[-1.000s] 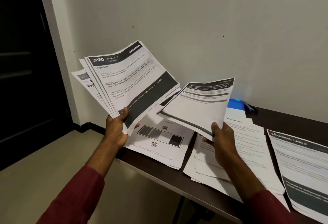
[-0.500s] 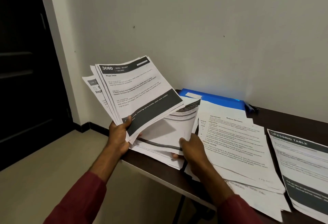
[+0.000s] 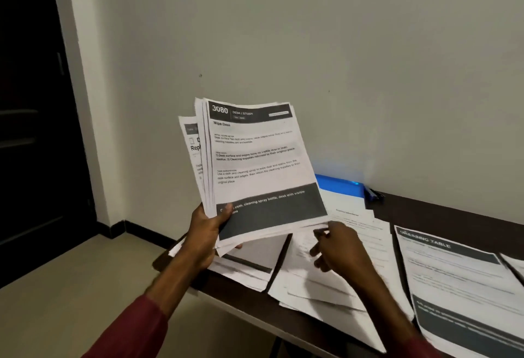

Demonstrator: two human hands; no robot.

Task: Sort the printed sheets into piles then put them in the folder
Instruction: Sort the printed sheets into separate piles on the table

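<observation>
Change from a second ago: the sheet the right hand point(image 3: 340, 250) carried is gone from it, laid on the left pile point(image 3: 249, 261) at the table's near corner, and the hand is back up at the bottom right corner of the held stack point(image 3: 255, 159). So one more sheet is sorted and the next pick is starting; sorting is mid-way, and I judge many sheets are left. Right fingers are loosely curled and spread with nothing in them; blur hides whether the thumb tip already touches the stack's corner. The left hand point(image 3: 207, 233) grips the stack at its lower left corner, thumb pressed on the front sheet, fingers behind, as before. The stack is up in the air over the table's left end, tilted back toward the camera and fanned a little on its left side. Its top sheet is white with a dark header reading "3080 DESK / STUDY", the title "Wipe Desk", and a dark band across the bottom. On the dark table point(image 3: 425, 210) there is a middle pile point(image 3: 326, 286), loosely squared, and a right pile point(image 3: 453, 278) headed "DRESSING TABLE". The blue folder point(image 3: 340, 184) lies flat by the wall behind the piles, partly under paper — no filing yet.
</observation>
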